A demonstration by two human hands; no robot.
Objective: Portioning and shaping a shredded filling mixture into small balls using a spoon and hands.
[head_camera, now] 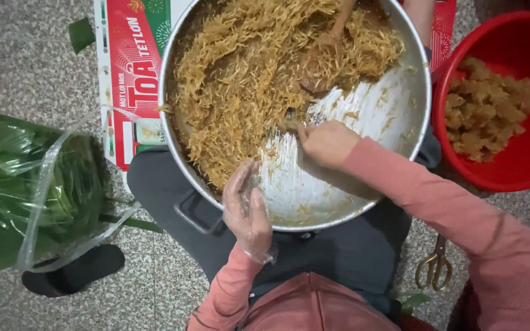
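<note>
A wide metal basin (400, 110) rests on my lap, more than half full of golden-brown shredded filling (240, 73). My left hand (246, 211), in a clear plastic glove, lies over the basin's near rim and grips it. My right hand (327, 144) is inside the basin, closed on a small dark utensil (289, 119) whose tip touches the edge of the filling; most of the utensil is hidden. A wooden spoon (320, 67) stands in the filling at the far side. Another person's arm (420, 18) shows by the far rim.
A red plastic tub (522, 165) with brown lumps stands at the right. A clear bag of green leaves (26, 184) lies at the left on the stone floor. A printed cardboard sheet (127, 79) lies under the basin. Brass scissors (435, 266) lie at the lower right.
</note>
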